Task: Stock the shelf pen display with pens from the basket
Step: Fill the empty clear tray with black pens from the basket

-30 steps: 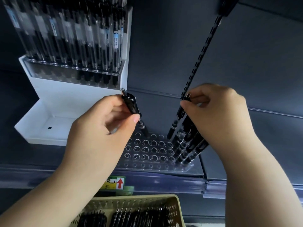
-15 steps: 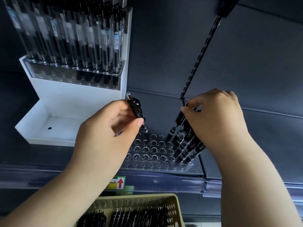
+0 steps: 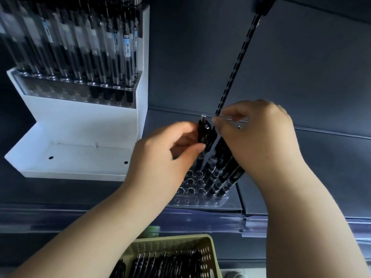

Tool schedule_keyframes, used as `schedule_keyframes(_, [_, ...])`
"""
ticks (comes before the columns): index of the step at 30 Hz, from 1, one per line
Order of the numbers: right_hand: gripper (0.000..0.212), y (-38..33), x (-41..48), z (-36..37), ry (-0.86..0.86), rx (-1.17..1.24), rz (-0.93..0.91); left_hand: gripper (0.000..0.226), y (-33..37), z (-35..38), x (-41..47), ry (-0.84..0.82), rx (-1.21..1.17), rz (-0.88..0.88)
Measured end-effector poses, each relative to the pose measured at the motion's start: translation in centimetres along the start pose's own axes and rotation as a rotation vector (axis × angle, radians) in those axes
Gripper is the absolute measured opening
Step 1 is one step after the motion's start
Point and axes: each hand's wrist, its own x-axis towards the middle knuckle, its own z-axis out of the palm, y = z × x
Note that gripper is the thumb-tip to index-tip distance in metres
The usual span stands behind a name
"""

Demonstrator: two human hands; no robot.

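The left hand (image 3: pixel 166 155) pinches a black pen (image 3: pixel 203 131) nearly upright, clicker up, tip down over the clear rack (image 3: pixel 192 190) near the shelf's (image 3: pixel 100 215) front edge. The right hand (image 3: pixel 259 137) grips leaning racked pens (image 3: pixel 222 169) at the rack's right end.

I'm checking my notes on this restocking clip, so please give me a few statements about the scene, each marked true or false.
1. The left hand grips a black pen above the clear rack. True.
2. The basket holds no pens. False: dark pens lie in it.
3. The racked pens stand at the clear rack's right end. True.
4. The white stand sits to the right of the clear rack. False: it is to the left.
5. The right hand hangs idle, away from any pens. False: its fingers curl round the tops of the racked pens.
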Motion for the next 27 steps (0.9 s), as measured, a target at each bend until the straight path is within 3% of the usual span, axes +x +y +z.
schedule_keyframes(4, [0.016, 0.4, -0.1, -0.3, 0.048, 0.113, 0.014, 0.028, -1.0, 1.4, 0.6, -0.019, 0.077, 0.029])
schedule_keyframes(8, [0.015, 0.9, -0.3, -0.8, 0.024, 0.125, 0.03, 0.018, -2.0, 2.7, 0.6, -0.133, 0.175, -0.081])
schedule_keyframes(15, [0.015, 1.4, -0.5, -1.6, 0.0, 0.13, 0.03, 0.012, -1.9, 2.9, 0.6, -0.08, 0.317, -0.083])
schedule_keyframes(19, [0.015, 0.9, -0.8, -2.2, 0.002, 0.132, -0.034, 0.01, -2.2, 2.3, 0.4, -0.154, 0.43, -0.102])
schedule_keyframes(24, [0.015, 0.2, -2.3, -2.6, 0.014, 0.076, -0.142, 0.017, -2.1, 0.2, -0.8, -0.215, 0.653, 0.011])
schedule_keyframes(27, [0.018, -0.4, -4.8, -2.3, 0.081, 0.056, -0.223, 0.018, -2.0, -1.5, -2.5, -0.237, 0.856, 0.197])
